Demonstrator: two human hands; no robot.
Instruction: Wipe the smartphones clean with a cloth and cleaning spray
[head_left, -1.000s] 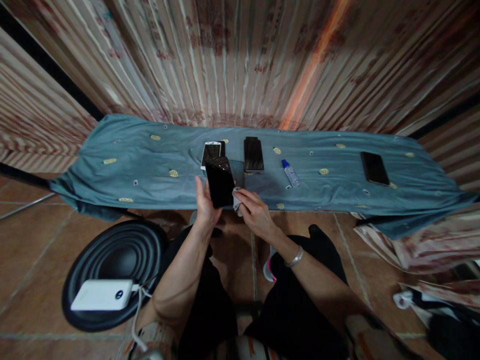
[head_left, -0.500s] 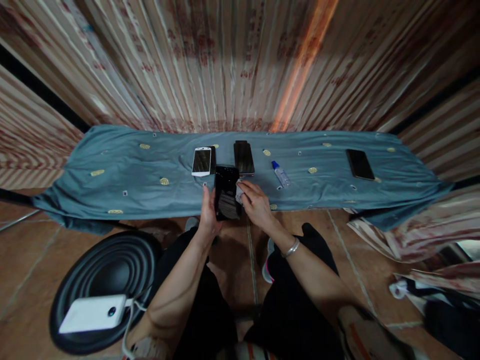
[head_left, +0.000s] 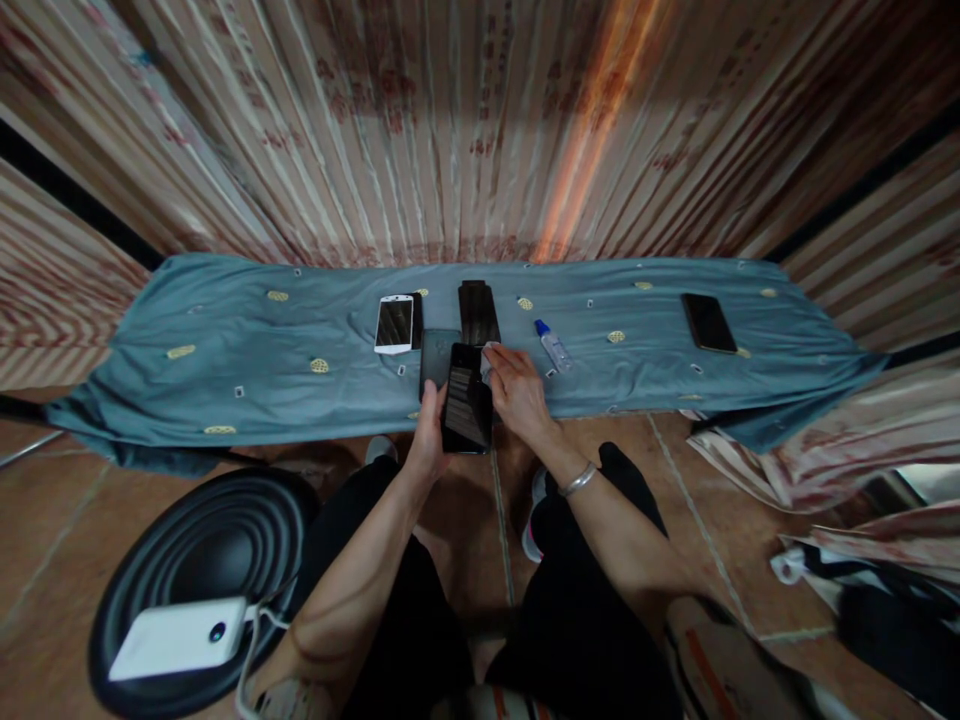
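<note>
My left hand [head_left: 429,440] grips a black phone [head_left: 466,400] by its lower left edge, screen up, over the near edge of a table draped in teal cloth [head_left: 225,340]. My right hand [head_left: 517,392] presses a small pale cloth wad [head_left: 486,362] against the phone's upper right corner. On the table just behind lie a dark phone [head_left: 436,357], a white-framed phone [head_left: 394,324] and another black phone [head_left: 478,312]. A small blue-capped bottle [head_left: 554,347] lies to the right of my right hand.
A lone black phone [head_left: 708,322] lies far right on the table. On the floor at left sits a black round ribbed object [head_left: 195,530] with a white power bank [head_left: 178,636] and its cable. Striped curtains hang behind. Bundled fabric lies at lower right [head_left: 862,580].
The held phone has tilted from upright to nearly flat and moved right. My right hand with the cloth has moved up from the phone's lower edge to its top right corner.
</note>
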